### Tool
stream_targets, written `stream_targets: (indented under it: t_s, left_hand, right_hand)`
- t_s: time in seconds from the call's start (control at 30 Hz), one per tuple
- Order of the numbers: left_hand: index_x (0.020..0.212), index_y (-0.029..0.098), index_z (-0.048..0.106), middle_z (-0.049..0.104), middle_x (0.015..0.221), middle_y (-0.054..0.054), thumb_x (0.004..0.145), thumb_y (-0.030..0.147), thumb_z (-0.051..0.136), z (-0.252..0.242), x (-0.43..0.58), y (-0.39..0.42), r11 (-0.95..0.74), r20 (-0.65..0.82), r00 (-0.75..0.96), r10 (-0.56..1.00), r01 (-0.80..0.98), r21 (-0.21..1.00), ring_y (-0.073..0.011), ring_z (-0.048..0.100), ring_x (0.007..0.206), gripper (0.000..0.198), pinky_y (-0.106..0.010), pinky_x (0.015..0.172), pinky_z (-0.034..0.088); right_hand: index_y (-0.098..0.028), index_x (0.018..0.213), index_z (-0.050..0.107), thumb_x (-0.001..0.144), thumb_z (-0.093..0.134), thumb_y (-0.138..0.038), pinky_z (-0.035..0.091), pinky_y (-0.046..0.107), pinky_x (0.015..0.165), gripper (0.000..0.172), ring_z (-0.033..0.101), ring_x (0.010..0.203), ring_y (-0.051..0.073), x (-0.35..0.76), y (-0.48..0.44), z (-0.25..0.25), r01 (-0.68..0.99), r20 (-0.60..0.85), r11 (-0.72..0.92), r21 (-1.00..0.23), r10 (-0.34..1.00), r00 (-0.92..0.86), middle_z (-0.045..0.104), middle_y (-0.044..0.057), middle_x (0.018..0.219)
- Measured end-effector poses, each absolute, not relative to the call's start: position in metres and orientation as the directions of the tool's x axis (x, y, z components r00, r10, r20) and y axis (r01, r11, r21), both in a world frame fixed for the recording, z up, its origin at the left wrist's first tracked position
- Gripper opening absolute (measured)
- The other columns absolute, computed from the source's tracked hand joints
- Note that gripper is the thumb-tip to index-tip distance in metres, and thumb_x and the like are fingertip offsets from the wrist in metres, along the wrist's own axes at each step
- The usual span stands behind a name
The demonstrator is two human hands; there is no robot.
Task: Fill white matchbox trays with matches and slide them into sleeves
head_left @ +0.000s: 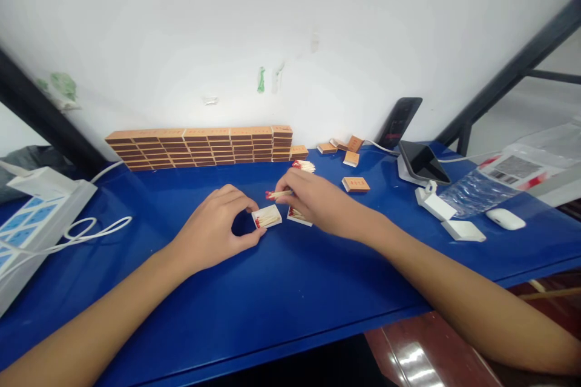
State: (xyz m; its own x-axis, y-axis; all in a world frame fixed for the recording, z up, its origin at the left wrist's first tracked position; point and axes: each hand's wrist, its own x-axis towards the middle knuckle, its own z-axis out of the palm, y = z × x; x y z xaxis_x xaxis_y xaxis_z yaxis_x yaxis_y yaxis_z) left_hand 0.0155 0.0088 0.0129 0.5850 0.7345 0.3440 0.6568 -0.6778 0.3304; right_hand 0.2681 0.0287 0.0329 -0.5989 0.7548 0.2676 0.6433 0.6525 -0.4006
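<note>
My left hand grips a white matchbox tray by its ends, thumb at the near side and fingers at the far side. Matches with red heads lie inside that tray. Above and just right of it, my right hand pinches a few red-headed matches, heads pointing left. Partly hidden under my right hand is a second white tray with matches in it. A loose pile of matches lies on the blue table behind my right hand.
Stacked matchboxes line the wall at the back left. Several loose matchbox covers and one nearer matchbox lie right of centre. Farther right are a phone, a tilted dark-screened device and white adapters. A power strip stands left.
</note>
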Motion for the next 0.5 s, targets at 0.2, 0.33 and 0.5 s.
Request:
stream_targets:
  t_s: [0.2,0.33,0.5]
  left_hand:
    - [0.098,0.022,0.071,0.074,0.098,-0.005,0.090,0.037,0.073,0.012,0.016,0.009,-0.685,0.360,0.584,0.728,0.643,0.342,-0.0257,0.064,0.099,0.018,-0.043,0.087,0.052]
    - [0.099,0.022,0.072,0.074,0.100,-0.004,0.089,0.038,0.074,0.012,0.016,0.010,-0.684,0.357,0.584,0.729,0.640,0.351,-0.0258,0.064,0.100,0.019,-0.044,0.088,0.053]
    - [0.100,0.023,0.072,0.075,0.101,-0.004,0.089,0.038,0.075,0.011,0.015,0.009,-0.680,0.344,0.586,0.733,0.642,0.355,-0.0259,0.064,0.101,0.019,-0.044,0.090,0.053]
  right_hand:
    - [-0.017,0.105,0.063,0.105,0.060,-0.019,0.046,0.032,0.078,0.003,0.062,0.091,0.020,0.250,0.022,0.016,0.646,0.221,0.708,-0.284,0.704,-0.674,0.068,0.008,0.105]
    - [-0.017,0.112,0.065,0.104,0.065,-0.024,0.048,0.032,0.081,0.011,0.064,0.095,0.020,0.257,0.026,0.018,0.608,0.204,0.739,-0.292,0.669,-0.715,0.067,0.008,0.111]
    - [-0.017,0.107,0.069,0.103,0.064,-0.020,0.046,0.030,0.077,0.007,0.064,0.089,0.018,0.264,0.027,0.025,0.607,0.160,0.722,-0.333,0.677,-0.718,0.068,0.007,0.107]
